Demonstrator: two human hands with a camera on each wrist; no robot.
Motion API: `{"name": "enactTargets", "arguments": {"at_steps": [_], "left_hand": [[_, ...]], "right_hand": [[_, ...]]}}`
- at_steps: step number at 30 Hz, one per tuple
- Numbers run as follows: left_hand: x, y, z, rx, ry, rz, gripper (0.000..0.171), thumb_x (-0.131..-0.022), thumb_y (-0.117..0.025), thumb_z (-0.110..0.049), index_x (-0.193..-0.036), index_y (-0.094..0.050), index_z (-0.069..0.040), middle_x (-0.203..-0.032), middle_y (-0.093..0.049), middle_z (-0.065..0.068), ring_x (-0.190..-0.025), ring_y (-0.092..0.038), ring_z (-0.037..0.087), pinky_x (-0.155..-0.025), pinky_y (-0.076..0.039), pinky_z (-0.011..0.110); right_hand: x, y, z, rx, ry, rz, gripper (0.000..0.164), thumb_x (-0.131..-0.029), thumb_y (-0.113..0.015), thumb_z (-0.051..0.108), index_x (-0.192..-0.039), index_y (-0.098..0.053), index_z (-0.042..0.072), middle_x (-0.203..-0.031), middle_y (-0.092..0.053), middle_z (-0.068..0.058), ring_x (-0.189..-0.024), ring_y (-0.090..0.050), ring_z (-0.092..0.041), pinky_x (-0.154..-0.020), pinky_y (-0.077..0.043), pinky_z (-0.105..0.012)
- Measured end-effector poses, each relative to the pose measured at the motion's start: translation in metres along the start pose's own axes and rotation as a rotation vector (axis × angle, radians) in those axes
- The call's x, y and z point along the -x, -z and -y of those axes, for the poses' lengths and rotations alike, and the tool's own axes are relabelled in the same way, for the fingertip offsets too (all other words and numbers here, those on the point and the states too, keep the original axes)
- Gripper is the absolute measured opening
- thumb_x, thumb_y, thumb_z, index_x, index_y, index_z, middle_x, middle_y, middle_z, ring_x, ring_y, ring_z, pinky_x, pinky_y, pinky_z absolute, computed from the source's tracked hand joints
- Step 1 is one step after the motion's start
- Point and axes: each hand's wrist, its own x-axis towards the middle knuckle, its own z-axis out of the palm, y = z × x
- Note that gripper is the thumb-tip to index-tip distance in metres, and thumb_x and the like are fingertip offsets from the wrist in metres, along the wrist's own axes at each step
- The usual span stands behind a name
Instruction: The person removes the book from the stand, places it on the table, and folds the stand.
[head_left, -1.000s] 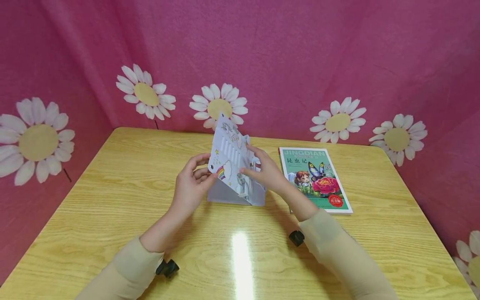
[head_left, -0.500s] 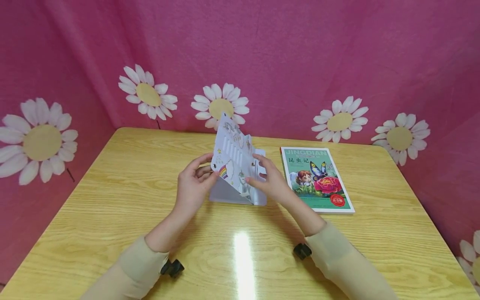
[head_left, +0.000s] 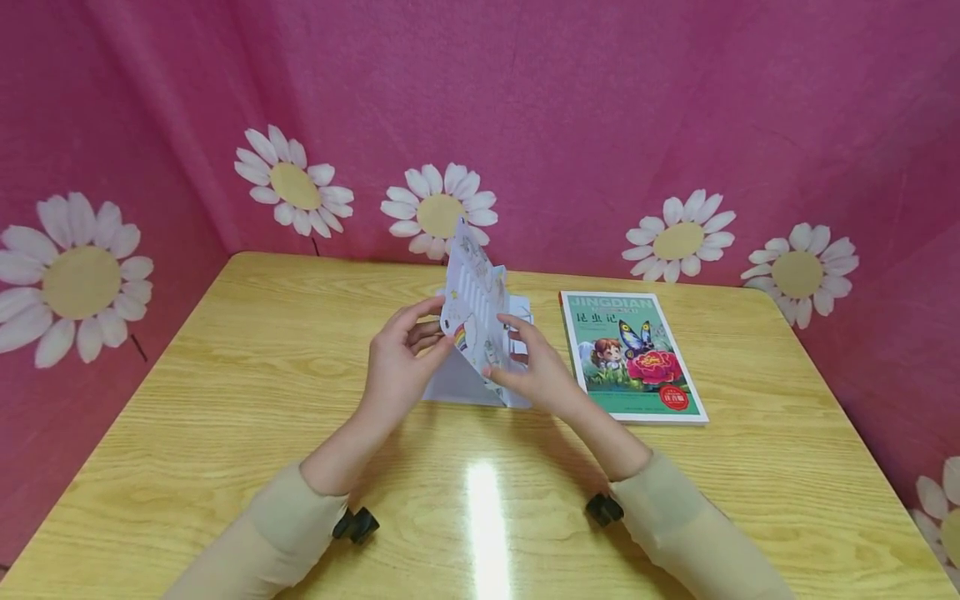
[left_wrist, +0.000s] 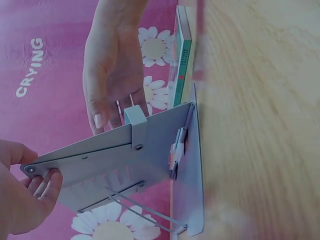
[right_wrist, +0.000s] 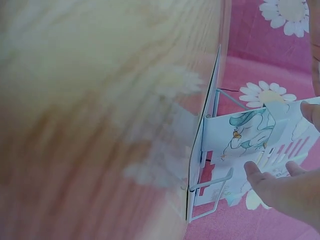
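Observation:
A white metal book stand with unicorn and rainbow pictures stands on the table, its slotted panel tilted up from a flat base. My left hand pinches the panel's left edge near a corner, thumb on the printed side and fingers behind, as the left wrist view also shows. Before the printed face is my right hand, thumb and fingers spread close to the panel; contact is hard to tell. Behind the panel, a wire support runs to the base. A wire page holder shows in the right wrist view.
To the right of the stand, a green-covered children's book lies flat on the wooden table. A pink curtain printed with daisies hangs along the table's back and sides.
The left hand has moved rightward with the panel's edge, and the panel stands steeper. The right hand shifted right off the panel's middle, then slightly back left. The book stays put.

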Motion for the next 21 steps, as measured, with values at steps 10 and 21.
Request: {"name": "enactTargets", "arguments": {"at_steps": [10,21], "left_hand": [[-0.006,-0.002,-0.009,-0.066,-0.026,0.116,0.041,-0.085,-0.067,-0.002,-0.126,-0.058,-0.004,-0.115,-0.058,0.009,-0.1,-0.065,0.021,-0.084,-0.053,0.023],[-0.014,-0.002,-0.018,-0.169,-0.038,0.263,0.045,-0.088,-0.055,0.007,-0.132,-0.055,-0.007,-0.12,-0.057,0.007,-0.104,-0.064,0.018,-0.088,-0.052,0.027]], "right_hand": [[0.007,0.0,0.002,-0.049,0.019,-0.015,0.076,-0.079,-0.075,0.013,-0.144,-0.034,0.011,-0.145,-0.036,-0.015,-0.129,-0.041,-0.033,-0.099,-0.044,-0.046],[0.012,0.0,0.008,-0.061,0.055,-0.057,0.075,-0.079,-0.075,0.01,-0.142,-0.035,0.009,-0.143,-0.038,-0.016,-0.126,-0.045,-0.034,-0.098,-0.045,-0.048]]}}
